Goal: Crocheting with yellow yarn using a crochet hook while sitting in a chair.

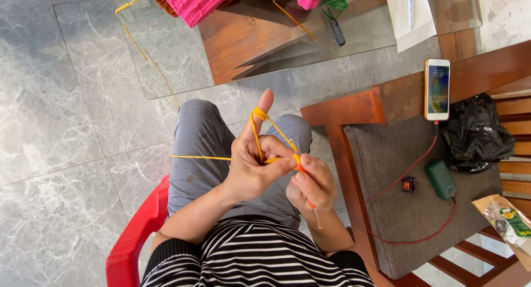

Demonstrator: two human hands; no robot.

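Two hands meet over the lap. Left hand (251, 165) has yarn (264, 123) looped over its raised forefinger and pinches the strand low. Right hand (311, 183) closes on the hook (307, 194), whose shaft slants toward the left thumb, tip touching the yarn there.

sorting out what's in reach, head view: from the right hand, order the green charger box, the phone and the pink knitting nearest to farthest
From the right hand:
1. Green charger box, to the right on the grey seat cushion.
2. Phone, upper right on the wooden chair arm.
3. Pink knitting, at the top on the glass table.
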